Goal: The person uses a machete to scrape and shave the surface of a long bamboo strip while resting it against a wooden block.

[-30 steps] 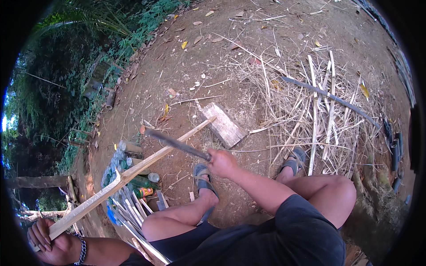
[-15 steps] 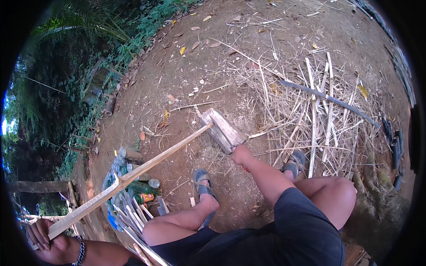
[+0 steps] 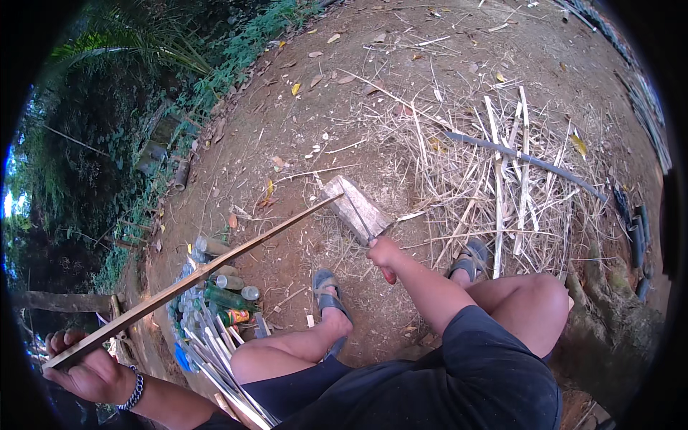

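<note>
At block's (image 3: pixel 370 206) edge, far end of stick (image 3: pixel 197 276); near end held in left hand (image 3: pixel 89 369), fingers curled round it. Stick judged light, stiff, not slippery; safest hold at near end, well away from blade. Right hand (image 3: pixel 385 252) grips knife (image 3: pixel 358 216) by handle, blade over block. Bottles (image 3: pixel 229 282) below stick's middle and left foot (image 3: pixel 326 290) limit room. Shavings (image 3: pixel 459 172) and dark strip (image 3: pixel 527 158) lie right.

Head cam (fisheye), downward POV
</note>
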### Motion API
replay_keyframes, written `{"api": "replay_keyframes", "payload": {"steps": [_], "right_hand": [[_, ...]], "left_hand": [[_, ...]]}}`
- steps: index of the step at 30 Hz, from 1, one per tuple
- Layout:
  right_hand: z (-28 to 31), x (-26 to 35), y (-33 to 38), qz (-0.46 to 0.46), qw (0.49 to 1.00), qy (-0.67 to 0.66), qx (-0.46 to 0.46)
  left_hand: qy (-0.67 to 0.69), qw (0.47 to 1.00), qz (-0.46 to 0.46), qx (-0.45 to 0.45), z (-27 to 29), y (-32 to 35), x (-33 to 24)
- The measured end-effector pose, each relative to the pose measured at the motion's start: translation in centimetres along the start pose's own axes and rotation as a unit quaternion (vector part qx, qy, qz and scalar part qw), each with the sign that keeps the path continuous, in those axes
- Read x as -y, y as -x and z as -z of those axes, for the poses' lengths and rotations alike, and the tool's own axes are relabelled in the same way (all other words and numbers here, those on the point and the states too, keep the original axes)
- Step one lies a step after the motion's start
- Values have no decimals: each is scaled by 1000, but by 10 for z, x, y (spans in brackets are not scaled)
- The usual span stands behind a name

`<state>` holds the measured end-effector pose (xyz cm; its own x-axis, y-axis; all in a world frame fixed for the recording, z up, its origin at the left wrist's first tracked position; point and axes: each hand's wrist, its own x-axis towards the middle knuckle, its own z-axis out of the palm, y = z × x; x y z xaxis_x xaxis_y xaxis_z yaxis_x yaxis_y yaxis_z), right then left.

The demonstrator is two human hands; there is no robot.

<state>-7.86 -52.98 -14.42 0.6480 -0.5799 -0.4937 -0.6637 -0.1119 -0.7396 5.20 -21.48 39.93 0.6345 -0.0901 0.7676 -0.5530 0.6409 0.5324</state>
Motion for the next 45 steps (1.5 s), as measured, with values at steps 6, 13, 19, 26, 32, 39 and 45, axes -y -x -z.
{"api": "replay_keyframes", "payload": {"steps": [6,13,19,26,32,39,45], "right_hand": [[-3,41,55,83,992,-70,-65],[34,140,137,208,975,-81,-6],[33,176,155,278,958,-73,-3],[36,177,155,256,966,-42,-5],[16,86,69,131,990,-12,-43],[32,141,120,212,975,-7,57],[32,52,18,69,997,21,-3]], "left_hand": [[129,977,83,150,6,5,-2],[94,990,44,99,-7,13,-7],[56,994,33,86,-7,27,-16],[35,997,29,58,-6,34,-23],[39,997,31,61,-11,29,-10],[37,996,13,80,11,16,-8],[46,991,49,117,9,-3,-10]]}}
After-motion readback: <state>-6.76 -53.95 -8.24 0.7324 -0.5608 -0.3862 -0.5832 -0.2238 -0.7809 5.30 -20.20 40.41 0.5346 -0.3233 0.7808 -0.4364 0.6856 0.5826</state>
